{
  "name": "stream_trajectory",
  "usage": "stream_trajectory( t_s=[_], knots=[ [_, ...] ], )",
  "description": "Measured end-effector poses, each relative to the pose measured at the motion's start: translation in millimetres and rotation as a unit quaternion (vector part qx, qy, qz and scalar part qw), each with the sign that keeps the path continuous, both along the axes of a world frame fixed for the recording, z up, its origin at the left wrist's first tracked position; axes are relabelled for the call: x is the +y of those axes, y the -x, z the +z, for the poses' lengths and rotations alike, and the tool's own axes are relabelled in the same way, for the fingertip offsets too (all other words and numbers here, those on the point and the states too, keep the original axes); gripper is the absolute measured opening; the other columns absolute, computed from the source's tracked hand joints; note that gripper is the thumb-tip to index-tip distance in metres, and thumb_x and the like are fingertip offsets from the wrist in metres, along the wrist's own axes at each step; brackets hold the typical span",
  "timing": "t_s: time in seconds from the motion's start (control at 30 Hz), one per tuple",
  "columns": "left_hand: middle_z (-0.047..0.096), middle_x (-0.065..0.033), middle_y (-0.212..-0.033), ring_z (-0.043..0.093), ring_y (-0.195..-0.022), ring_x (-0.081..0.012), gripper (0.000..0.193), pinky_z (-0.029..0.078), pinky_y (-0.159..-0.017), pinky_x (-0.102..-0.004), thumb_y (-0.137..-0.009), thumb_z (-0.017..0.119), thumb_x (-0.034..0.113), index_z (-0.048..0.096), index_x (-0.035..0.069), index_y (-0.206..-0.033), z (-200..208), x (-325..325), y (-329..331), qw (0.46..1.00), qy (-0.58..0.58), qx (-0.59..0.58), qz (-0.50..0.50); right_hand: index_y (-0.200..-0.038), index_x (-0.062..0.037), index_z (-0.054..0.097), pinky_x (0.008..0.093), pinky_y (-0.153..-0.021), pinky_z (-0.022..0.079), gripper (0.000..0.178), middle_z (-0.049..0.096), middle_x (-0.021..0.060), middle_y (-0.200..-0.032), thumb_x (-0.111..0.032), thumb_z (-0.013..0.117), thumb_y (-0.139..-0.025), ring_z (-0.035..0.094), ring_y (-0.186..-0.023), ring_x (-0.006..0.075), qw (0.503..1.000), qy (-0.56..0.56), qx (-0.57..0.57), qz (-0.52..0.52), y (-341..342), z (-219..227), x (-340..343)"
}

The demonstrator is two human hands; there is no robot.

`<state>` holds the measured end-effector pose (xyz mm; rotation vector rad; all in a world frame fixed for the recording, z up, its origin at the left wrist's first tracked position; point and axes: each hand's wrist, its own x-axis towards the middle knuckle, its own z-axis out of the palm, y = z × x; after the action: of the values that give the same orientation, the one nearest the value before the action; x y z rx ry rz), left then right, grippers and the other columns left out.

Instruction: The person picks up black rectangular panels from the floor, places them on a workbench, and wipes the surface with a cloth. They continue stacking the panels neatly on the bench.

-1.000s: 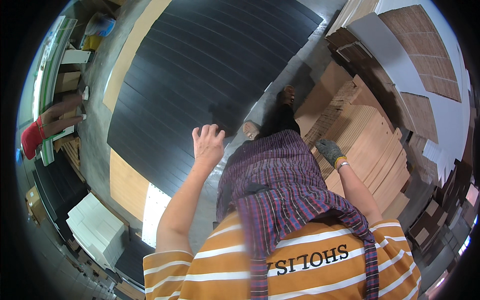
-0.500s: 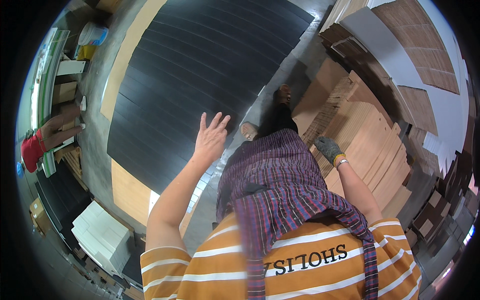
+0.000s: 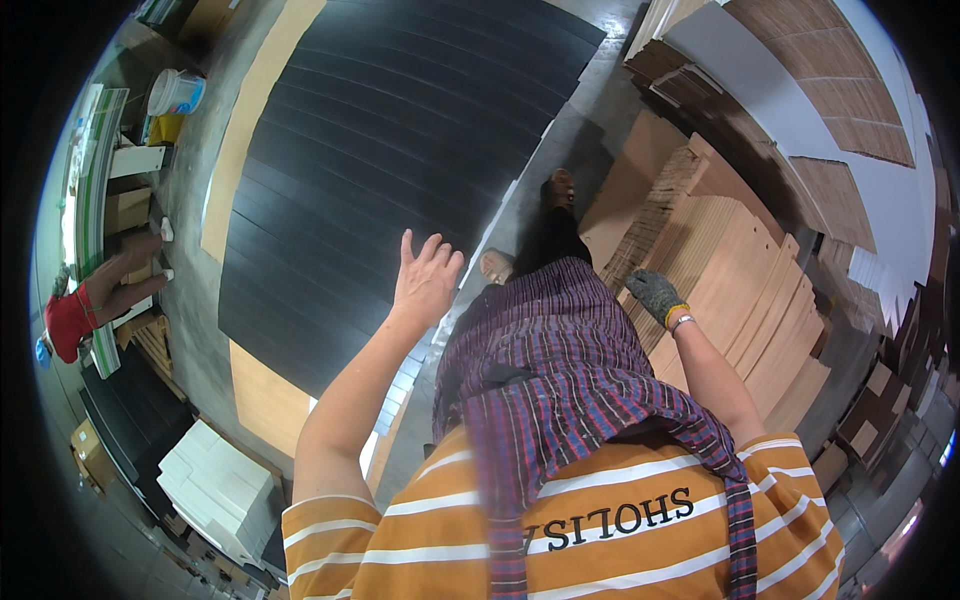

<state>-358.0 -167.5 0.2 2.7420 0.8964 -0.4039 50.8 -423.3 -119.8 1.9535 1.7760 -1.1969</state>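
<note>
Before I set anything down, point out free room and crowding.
The black boards lie bare beyond the left hand. Concrete floor shows between the tan sheet and the white bucket. Crowded: the right side, with stacked wood-grain boards by the gloved right hand and cardboard stacks beyond.

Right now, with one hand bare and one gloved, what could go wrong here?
The bare left hand is on or above the black boards, so an edge might scrape its skin. The tan boards at the gloved right hand have staggered edges, so some could slip if pulled. The left foot is close beside the black boards, so a step might catch their edge.
</note>
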Motion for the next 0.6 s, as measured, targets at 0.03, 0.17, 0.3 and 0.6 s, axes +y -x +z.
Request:
stream_trajectory(
  t_s=[0.03, 0.17, 0.3, 0.6],
  knots=[
    [0.064, -0.0067, -0.126, 0.048, -0.135, -0.0264, 0.048, 0.019, -0.118, -0.0637, -0.082, 0.066, 0.012, 0.06, 0.012, -0.129, 2, 1, -2, 1.0, 0.0, 0.003, -0.001, -0.132, -0.0121, 0.065, 0.0435, -0.114, 0.039, 0.041, 0.056, 0.0158, -0.145, -0.028, 0.043, -0.101, 0.051, -0.133, 0.0364, 1.0, -0.001, 0.016, -0.013, 0, 0, 0],
    [0.066, -0.0071, -0.107, 0.055, -0.118, -0.0258, 0.061, 0.028, -0.111, -0.0594, -0.085, 0.066, 0.015, 0.051, 0.013, -0.143, 5, 7, -22, 1.0, -0.01, 0.024, 0.009, -0.132, -0.0123, 0.065, 0.0435, -0.114, 0.038, 0.041, 0.056, 0.0154, -0.145, -0.028, 0.043, -0.101, 0.05, -0.134, 0.0363, 0.999, -0.002, 0.022, -0.032, -3, 0, -1],
    [0.065, -0.0079, -0.098, 0.057, -0.108, -0.0257, 0.068, 0.032, -0.107, -0.0565, -0.086, 0.066, 0.017, 0.044, 0.012, -0.15, 1, 18, -44, 0.997, -0.011, 0.068, 0.022, -0.132, -0.0119, 0.065, 0.0429, -0.116, 0.037, 0.041, 0.056, 0.0146, -0.146, -0.028, 0.043, -0.101, 0.049, -0.136, 0.0356, 0.997, 0.012, 0.024, -0.072, -2, 3, 0],
    [0.066, -0.0107, -0.095, 0.059, -0.103, -0.028, 0.063, 0.033, -0.105, -0.0574, -0.088, 0.057, 0.01, 0.046, 0.006, -0.149, -8, 27, -47, 0.999, -0.01, 0.051, 0.01, -0.131, -0.0094, 0.065, 0.0422, -0.115, 0.037, 0.044, 0.056, 0.015, -0.146, -0.033, 0.043, -0.101, 0.049, -0.135, 0.036, 0.989, 0.027, 0.023, -0.146, 6, 5, 0]
  ],
)
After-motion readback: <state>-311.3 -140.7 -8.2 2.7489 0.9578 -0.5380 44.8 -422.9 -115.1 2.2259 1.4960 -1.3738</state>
